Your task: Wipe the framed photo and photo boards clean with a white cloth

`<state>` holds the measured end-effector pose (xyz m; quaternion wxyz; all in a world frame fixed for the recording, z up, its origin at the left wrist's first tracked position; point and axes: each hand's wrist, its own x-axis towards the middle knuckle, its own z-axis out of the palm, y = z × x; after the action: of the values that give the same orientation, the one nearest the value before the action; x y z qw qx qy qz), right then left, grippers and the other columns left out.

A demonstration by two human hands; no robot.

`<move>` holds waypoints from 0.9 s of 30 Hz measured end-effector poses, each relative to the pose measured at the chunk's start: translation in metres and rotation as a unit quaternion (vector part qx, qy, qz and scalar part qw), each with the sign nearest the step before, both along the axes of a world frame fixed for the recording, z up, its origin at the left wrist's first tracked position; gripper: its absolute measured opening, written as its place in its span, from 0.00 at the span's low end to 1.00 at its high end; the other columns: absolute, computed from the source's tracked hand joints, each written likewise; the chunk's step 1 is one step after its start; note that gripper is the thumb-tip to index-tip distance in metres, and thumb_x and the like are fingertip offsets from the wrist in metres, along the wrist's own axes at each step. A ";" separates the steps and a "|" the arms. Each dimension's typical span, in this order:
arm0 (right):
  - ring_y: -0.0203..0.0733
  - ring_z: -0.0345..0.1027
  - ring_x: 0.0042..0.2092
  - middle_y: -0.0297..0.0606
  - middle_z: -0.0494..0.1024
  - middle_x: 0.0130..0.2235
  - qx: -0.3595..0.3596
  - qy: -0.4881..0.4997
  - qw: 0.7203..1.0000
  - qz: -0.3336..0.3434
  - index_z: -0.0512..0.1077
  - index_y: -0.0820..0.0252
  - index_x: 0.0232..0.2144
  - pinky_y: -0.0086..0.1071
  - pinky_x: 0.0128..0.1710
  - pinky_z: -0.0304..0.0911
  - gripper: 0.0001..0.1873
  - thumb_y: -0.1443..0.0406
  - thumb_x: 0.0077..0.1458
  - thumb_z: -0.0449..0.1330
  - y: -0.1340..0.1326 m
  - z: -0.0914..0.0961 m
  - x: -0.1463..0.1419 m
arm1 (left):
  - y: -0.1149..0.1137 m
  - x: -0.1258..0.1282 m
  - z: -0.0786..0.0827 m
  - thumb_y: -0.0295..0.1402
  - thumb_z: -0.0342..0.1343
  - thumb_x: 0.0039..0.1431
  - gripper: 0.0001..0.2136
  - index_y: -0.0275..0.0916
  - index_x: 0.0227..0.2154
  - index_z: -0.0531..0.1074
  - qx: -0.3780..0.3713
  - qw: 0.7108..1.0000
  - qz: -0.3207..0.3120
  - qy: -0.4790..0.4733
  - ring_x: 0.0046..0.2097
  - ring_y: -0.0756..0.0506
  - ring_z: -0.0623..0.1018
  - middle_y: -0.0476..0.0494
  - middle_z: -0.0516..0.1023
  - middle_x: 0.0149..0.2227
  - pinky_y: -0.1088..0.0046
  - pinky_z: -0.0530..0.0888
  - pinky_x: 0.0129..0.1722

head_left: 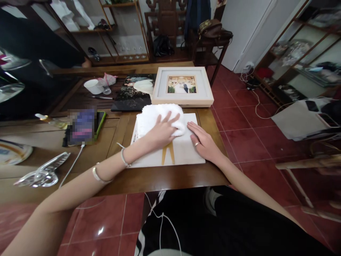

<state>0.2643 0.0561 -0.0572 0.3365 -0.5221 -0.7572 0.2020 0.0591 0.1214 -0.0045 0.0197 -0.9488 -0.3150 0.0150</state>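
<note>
A folded white towel [160,119] lies on a flat white panel [183,156] near the table's front edge. My left hand [163,131] rests on top of the towel with its fingers spread. From under that hand, a gold two-legged piece [168,154] shows on the panel, its upper part hidden. At the panel's right edge, my right hand [204,142] lies with the fingers stretched out, touching the surface. A strip of dark print shows by the panel's left edge.
Behind the towel are a light wooden picture frame [182,99] and a dark photo panel [128,103]. To the left, a phone [84,124] with a cable, a dropper bottle [53,122], a shiny silver object [44,172] and a white cup [93,86] occupy the table [112,142].
</note>
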 end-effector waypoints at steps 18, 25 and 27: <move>0.48 0.51 0.67 0.45 0.64 0.64 -0.005 -0.002 1.000 0.009 0.64 0.59 0.60 0.51 0.67 0.48 0.25 0.58 0.66 0.44 0.001 -0.003 0.000 | -0.097 -0.002 0.009 0.31 0.58 0.57 0.09 0.40 0.40 0.79 -0.029 0.999 -0.022 0.007 0.66 0.25 0.55 0.34 0.54 0.67 0.39 0.63 0.57; 0.46 0.53 0.66 0.42 0.64 0.63 -0.054 0.093 0.994 -0.016 0.64 0.56 0.60 0.49 0.67 0.48 0.26 0.55 0.65 0.46 0.000 0.004 0.002 | -0.039 0.022 0.010 0.26 0.49 0.63 0.12 0.35 0.45 0.75 -0.055 0.997 0.054 -0.009 0.67 0.23 0.52 0.29 0.54 0.67 0.32 0.60 0.56; 0.45 0.55 0.66 0.37 0.64 0.64 -0.080 0.151 0.984 -0.043 0.64 0.51 0.60 0.48 0.66 0.49 0.25 0.54 0.65 0.47 -0.001 0.008 0.002 | -0.045 0.030 0.006 0.26 0.51 0.61 0.11 0.35 0.42 0.76 -0.024 0.998 0.064 -0.014 0.66 0.22 0.52 0.29 0.55 0.66 0.30 0.59 0.55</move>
<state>0.2662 0.0549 -0.0495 0.4120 -0.5433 -0.6559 0.3239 0.0895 0.0768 0.0019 -0.0084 -0.9269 -0.3750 0.0102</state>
